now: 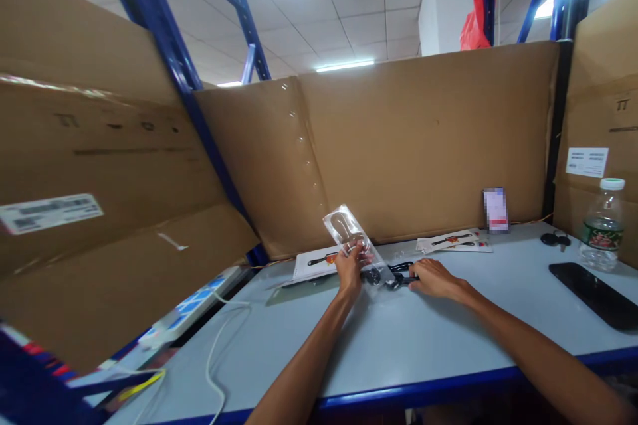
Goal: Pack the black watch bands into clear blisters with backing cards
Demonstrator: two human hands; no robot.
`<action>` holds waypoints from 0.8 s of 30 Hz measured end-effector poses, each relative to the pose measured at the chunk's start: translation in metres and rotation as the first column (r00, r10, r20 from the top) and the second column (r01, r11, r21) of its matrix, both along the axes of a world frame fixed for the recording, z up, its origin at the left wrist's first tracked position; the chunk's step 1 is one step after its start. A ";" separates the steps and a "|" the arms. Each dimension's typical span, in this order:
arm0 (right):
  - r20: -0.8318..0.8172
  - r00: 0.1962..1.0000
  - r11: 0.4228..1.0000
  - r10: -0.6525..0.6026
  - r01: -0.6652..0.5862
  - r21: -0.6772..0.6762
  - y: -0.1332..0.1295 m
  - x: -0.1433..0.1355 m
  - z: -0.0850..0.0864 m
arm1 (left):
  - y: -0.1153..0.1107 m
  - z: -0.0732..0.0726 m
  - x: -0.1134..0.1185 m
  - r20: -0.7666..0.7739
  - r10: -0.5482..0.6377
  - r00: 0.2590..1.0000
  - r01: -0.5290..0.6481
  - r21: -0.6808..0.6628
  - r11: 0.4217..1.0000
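Note:
My left hand (351,267) is closed on a clear plastic blister shell (343,226), tilted up above the grey table. The shell has a moulded hollow with a rounded end. My right hand (434,277) is closed on one of the black handled items (399,275), right beside the shell's lower end. Their exact kind is too small to make out. A dark round part (371,276) shows just below my left hand. Behind that hand lies a printed card (314,264) picturing a black tool with an orange-red part.
More printed cards (451,241) lie at the table's back. A propped phone (496,211), keys (555,239), a water bottle (603,226) and a dark phone-like slab (595,295) are on the right. A power strip (192,309) with a white cable (213,345) sits left. Cardboard walls (423,146) enclose the table.

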State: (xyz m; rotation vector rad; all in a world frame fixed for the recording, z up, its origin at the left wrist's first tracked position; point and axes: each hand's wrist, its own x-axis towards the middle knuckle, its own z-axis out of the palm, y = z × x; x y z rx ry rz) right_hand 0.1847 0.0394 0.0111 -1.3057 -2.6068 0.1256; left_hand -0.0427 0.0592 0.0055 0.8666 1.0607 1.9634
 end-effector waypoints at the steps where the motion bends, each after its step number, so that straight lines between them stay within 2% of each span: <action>1: -0.015 1.000 0.999 0.005 -0.006 -0.040 0.000 0.001 0.002 | 0.000 0.000 0.000 -0.012 0.001 1.000 -0.001 0.004 1.000; 4: -0.048 0.997 0.988 0.066 -0.072 -0.134 0.002 0.007 0.010 | -0.001 0.001 -0.001 -0.036 0.010 0.999 -0.010 0.020 1.000; 6: -0.123 0.988 0.960 0.093 -0.122 -0.252 0.005 0.015 0.018 | -0.003 0.003 -0.001 -0.031 0.028 0.999 -0.027 0.034 0.999; 8: -0.244 0.968 0.903 0.062 -0.158 -0.399 0.010 0.026 0.027 | -0.005 0.007 -0.001 -0.015 0.040 0.999 -0.039 0.057 0.998; 10: -0.360 0.933 0.867 0.005 -0.184 -0.463 0.017 0.037 0.035 | -0.007 0.011 0.000 0.010 0.043 0.999 -0.044 0.082 0.996; 11: -0.417 0.909 0.879 -0.011 -0.190 -0.437 0.020 0.041 0.039 | -0.008 0.012 0.000 0.028 0.036 0.999 -0.039 0.096 0.995; 13: -0.516 0.857 0.943 -0.010 -0.163 -0.289 0.024 0.043 0.043 | -0.010 0.013 0.000 0.070 -0.017 0.997 0.008 0.129 0.992; 15: -0.587 0.810 0.993 -0.001 -0.068 -0.096 0.023 0.036 0.042 | -0.010 0.010 0.002 0.107 -0.135 0.985 0.118 0.148 0.982; 17: -0.609 0.793 0.998 -0.011 0.050 0.047 0.016 0.021 0.037 | -0.009 0.004 0.007 0.149 -0.266 0.952 0.249 0.126 0.960; 20: -0.484 0.874 0.983 -0.036 0.118 0.139 -0.005 -0.004 0.024 | -0.005 -0.010 0.020 0.231 -0.412 0.881 0.411 0.052 0.910; 22: -0.308 0.949 0.973 -0.064 0.128 0.191 -0.020 -0.018 0.016 | -0.003 -0.018 0.029 0.275 -0.473 0.837 0.487 0.018 0.873; 24: -0.132 0.987 0.968 -0.086 0.115 0.224 -0.032 -0.028 0.012 | -0.002 -0.023 0.037 0.295 -0.520 0.802 0.544 0.001 0.839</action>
